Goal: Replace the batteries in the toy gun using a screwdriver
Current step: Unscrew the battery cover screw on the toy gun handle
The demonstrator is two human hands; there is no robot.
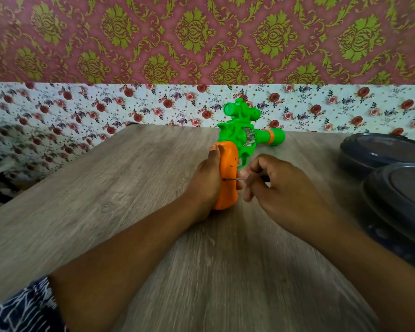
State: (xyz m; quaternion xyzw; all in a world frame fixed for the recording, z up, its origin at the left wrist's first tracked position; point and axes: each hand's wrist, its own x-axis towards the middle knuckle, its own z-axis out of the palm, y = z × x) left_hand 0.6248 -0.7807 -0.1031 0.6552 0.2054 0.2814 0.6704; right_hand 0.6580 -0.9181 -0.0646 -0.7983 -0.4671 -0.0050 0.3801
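A green toy gun [243,130] with an orange grip [228,168] stands on the wooden table [130,188], its barrel pointing right. My left hand [205,183] grips the orange grip from the left, thumb up on its top. My right hand [280,188] pinches a thin screwdriver [233,179], whose metal shaft lies level with its tip against the side of the orange grip. The screwdriver's handle is mostly hidden inside my right fingers.
Two dark round lidded containers [393,188] sit at the table's right edge. A floral-papered wall runs close behind the table. The table's left edge slants away, with dark furniture beyond it.
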